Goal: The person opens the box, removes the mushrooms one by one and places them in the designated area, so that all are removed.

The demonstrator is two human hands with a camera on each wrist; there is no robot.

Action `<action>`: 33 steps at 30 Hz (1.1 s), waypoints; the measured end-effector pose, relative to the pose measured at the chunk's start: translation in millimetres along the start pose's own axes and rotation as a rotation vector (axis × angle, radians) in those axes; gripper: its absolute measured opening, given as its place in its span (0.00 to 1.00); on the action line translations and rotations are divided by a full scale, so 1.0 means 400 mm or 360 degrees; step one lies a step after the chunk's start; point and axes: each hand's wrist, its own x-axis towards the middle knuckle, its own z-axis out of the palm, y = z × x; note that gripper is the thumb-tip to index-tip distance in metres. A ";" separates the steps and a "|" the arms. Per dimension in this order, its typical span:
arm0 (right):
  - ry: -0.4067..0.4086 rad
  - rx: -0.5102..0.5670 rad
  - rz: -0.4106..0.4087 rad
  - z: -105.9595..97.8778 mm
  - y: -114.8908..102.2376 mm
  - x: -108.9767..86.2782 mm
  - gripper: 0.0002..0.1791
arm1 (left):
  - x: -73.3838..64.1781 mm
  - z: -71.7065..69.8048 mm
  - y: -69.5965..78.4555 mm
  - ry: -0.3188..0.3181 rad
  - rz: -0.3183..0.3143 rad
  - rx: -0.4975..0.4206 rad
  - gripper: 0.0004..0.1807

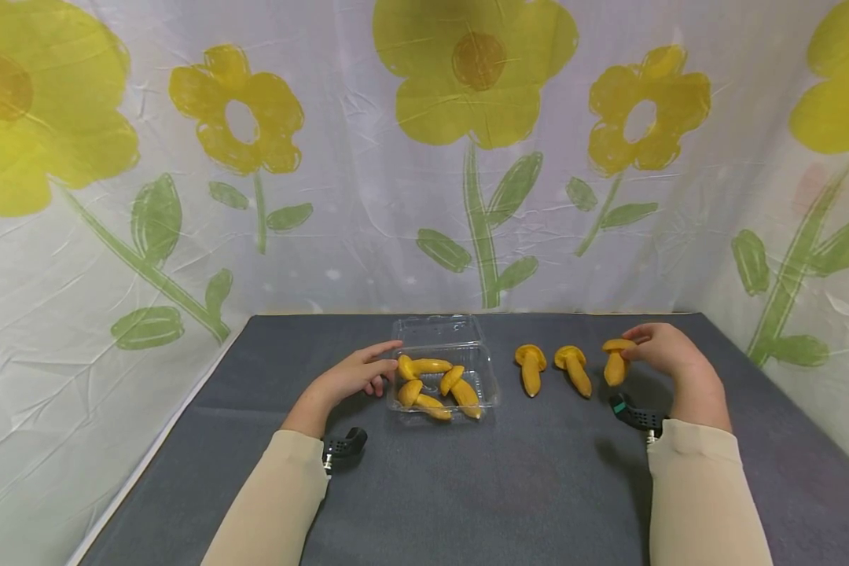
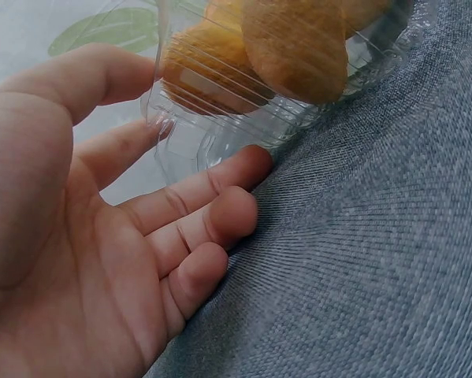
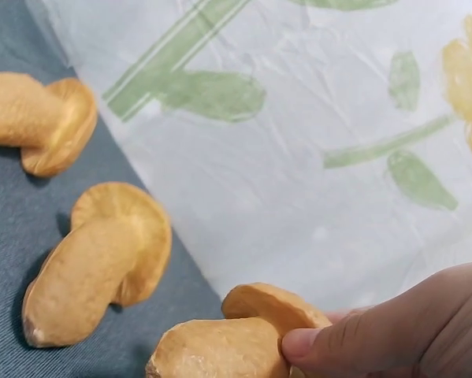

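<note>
My right hand [image 1: 668,350] pinches a yellow-brown mushroom [image 1: 615,368] by its cap, with the thumb [image 3: 302,345] against it; the other fingers are mostly hidden in the right wrist view. Two similar mushrooms, one nearer [image 1: 574,369] and one farther left [image 1: 531,369], lie side by side on the dark cloth. On the left, my left hand [image 1: 357,371] touches the side of a clear plastic box [image 1: 491,385] with thumb and index finger, its other fingers loosely bent. Inside the box lie three mushrooms [image 1: 461,391], seen through the ribbed plastic in the left wrist view.
The box's clear lid [image 1: 439,328] stands folded open at the back. A dark grey cloth [image 1: 467,487] covers the table. Flower-printed white curtains [image 1: 339,236] hang behind and at both sides. Each wrist wears a black camera, such as the left one [image 1: 347,446].
</note>
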 end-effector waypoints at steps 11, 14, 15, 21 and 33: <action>-0.0052 0.0019 0.0045 0.038 0.034 0.035 0.27 | -0.001 0.000 0.007 -0.0009 0.0002 -0.0018 0.31; -0.0040 0.0004 0.0040 0.048 0.036 0.038 0.26 | 0.001 -0.001 0.006 -0.0012 0.0020 -0.0014 0.31; -0.0030 -0.0005 0.0036 0.051 0.036 0.038 0.26 | 0.002 -0.001 0.006 -0.0012 0.0022 -0.0016 0.31; -0.0002 -0.0054 0.0029 0.069 0.031 0.044 0.24 | 0.002 -0.001 0.000 -0.0013 0.0017 -0.0009 0.31; -0.0063 -0.0088 0.0089 0.075 0.015 0.045 0.29 | 0.001 -0.003 0.001 -0.0025 0.0024 -0.0010 0.32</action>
